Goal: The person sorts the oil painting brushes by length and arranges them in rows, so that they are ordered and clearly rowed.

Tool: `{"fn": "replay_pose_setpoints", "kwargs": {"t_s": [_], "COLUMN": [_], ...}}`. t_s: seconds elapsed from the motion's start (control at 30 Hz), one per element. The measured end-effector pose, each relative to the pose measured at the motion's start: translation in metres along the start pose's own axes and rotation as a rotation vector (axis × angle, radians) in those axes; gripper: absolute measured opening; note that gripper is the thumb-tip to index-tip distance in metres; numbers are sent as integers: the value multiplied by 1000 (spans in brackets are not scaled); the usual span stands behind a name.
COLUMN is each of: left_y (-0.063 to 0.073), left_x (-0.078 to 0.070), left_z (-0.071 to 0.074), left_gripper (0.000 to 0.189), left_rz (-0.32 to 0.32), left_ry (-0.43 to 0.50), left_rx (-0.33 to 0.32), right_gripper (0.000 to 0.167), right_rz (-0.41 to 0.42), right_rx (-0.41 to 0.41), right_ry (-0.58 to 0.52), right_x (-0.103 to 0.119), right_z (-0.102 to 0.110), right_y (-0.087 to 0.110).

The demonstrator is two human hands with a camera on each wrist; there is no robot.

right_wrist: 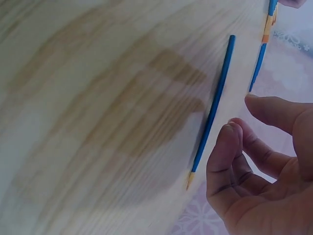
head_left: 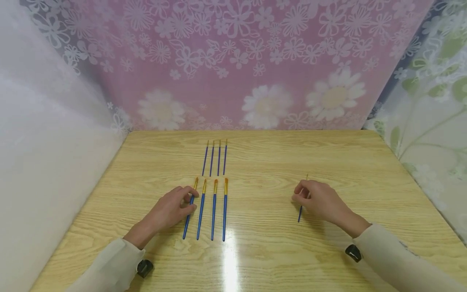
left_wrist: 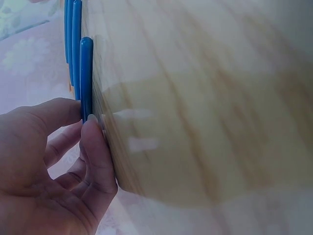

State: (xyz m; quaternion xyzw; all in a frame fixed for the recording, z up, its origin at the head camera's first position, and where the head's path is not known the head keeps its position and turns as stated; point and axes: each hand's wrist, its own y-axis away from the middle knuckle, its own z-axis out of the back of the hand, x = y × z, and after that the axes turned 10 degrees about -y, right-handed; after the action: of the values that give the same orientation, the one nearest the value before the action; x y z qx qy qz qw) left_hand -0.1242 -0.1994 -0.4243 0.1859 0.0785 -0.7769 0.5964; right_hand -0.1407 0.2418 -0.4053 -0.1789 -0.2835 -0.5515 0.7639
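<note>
My left hand (head_left: 169,209) is at the leftmost of the thicker paintbrushes (head_left: 187,226), thumb and index finger pinching its blue handle. The left wrist view shows the handle's rounded end (left_wrist: 86,63) sticking up past those fingertips. On the right, my right hand (head_left: 321,200) hovers beside a thin blue paintbrush (head_left: 300,215) lying on the table. In the right wrist view this thin brush (right_wrist: 213,107) lies apart from the fingers, which are loosely bent with a gap between thumb and index. The hand covers its middle in the head view.
Three more thick paintbrushes (head_left: 213,215) lie side by side right of my left hand. Behind them is a row of several thin brushes (head_left: 218,160). The wood-grain table (head_left: 262,251) ends at a pink flowered curtain (head_left: 219,93), with pale walls at both sides.
</note>
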Motion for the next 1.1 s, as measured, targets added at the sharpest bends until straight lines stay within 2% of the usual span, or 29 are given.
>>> {"fn": "replay_pose_setpoints", "kwargs": {"t_s": [0.57,0.8,1.1], "left_y": [0,0,-1], "left_x": [2,2,2], "left_z": [-1,-1,-2], "left_gripper": [27,28,28], "left_rz": [-13,-16,-14], "left_ry": [9,5,7], "left_rx": [1,-1,3], "right_gripper": [12,22,14], "right_rz": [7,18,37], "right_rx": [6,4,-1], "right_ry": [-1,13,39], "right_x": [-12,-13,-16], "right_z": [-6,-2,-2], "right_y": [0,1,0]}}
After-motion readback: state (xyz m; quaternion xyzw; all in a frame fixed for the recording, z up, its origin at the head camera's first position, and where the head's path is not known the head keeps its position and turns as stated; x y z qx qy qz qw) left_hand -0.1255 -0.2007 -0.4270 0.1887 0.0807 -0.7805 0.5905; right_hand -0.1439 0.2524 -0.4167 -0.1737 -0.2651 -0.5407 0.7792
